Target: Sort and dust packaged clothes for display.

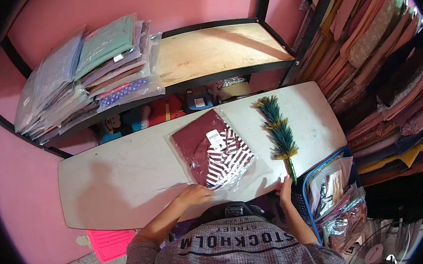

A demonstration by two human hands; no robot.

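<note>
A folded maroon garment (193,137) with a striped maroon-and-white part (232,156) lies in a clear plastic bag (262,165) on the white table. A white tag (216,140) with print and a barcode sits on top of it. At the bag's near edge is my left hand (196,194), palm down; whether its fingers pinch the plastic is unclear. My right hand (285,190) is raised by the table's near edge with nothing visible in it. Just beyond it is the green handle of a feather duster (280,134), its plumes dark green and yellow.
The white table (127,198) spans the view. Behind it, a black-framed shelf (223,51) bears stacks of bagged folded clothes (104,51). Right are a blue basket (306,199) of bagged garments, hanging clothes (372,45) and a fan (377,249). A pink plastic object (110,244) lies low left.
</note>
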